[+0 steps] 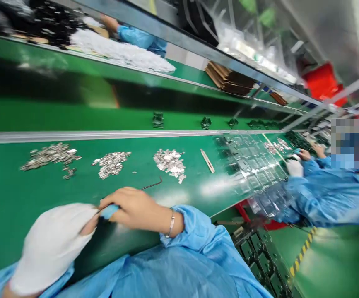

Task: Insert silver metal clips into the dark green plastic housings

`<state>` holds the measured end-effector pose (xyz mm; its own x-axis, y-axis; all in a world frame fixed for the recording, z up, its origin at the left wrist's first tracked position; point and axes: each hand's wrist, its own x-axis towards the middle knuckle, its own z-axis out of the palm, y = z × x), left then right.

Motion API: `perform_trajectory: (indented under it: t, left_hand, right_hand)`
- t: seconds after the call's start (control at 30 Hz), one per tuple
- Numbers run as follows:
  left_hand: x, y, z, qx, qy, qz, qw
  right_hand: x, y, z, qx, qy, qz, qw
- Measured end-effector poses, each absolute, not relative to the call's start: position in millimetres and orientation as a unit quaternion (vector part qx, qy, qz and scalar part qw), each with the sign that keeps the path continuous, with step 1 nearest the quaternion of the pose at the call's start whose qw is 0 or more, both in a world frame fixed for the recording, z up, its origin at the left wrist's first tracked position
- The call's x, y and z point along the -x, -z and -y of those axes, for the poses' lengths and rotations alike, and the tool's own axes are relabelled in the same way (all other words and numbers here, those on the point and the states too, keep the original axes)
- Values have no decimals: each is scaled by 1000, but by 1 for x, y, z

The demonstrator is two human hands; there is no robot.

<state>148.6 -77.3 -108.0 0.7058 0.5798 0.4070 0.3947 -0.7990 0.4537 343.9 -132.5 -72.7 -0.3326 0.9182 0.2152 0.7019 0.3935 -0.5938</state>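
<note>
My left hand (56,244), in a white glove with bare fingertips, is closed at the table's near edge. Against it my right hand (132,209) is pinched; it wears a blue finger cot (109,211) and a bracelet. Between the fingertips of both hands is a small dark part, mostly hidden, whose kind I cannot make out. Just beyond the right hand lies a thin dark L-shaped rod (152,184), like a hex key. Farther back are three heaps of small silvery metal pieces: a left heap (51,156), a middle heap (111,164) and a right heap (169,162).
Tweezers (207,161) lie right of the heaps. Clear plastic trays (250,161) cover the table's right part, beside a co-worker's blue sleeve (319,194). Dark parts (158,119) stand in a row behind a metal rail (104,135). A shelf above bears white pieces (120,49) and cardboard (227,78).
</note>
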Motion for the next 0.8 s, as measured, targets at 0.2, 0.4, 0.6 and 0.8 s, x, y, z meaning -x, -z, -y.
perform_trajectory:
  t: [0.2, 0.4, 0.6, 0.8]
  left_hand:
    - [-179, 105, 68, -828, -232, -403, 315]
    - [-187, 125, 69, -765, -240, -385, 457]
    - [-188, 121, 71, -756, -251, -365, 482]
    - [-193, 122, 68, -711, -263, -393, 521]
  right_hand:
    - [-371, 93, 123, 581, -217, 675, 400]
    - [-363, 108, 121, 556, -219, 721, 351]
    - [-354, 113, 122, 567, -183, 734, 326]
    - [-355, 120, 123, 564, -263, 681, 387]
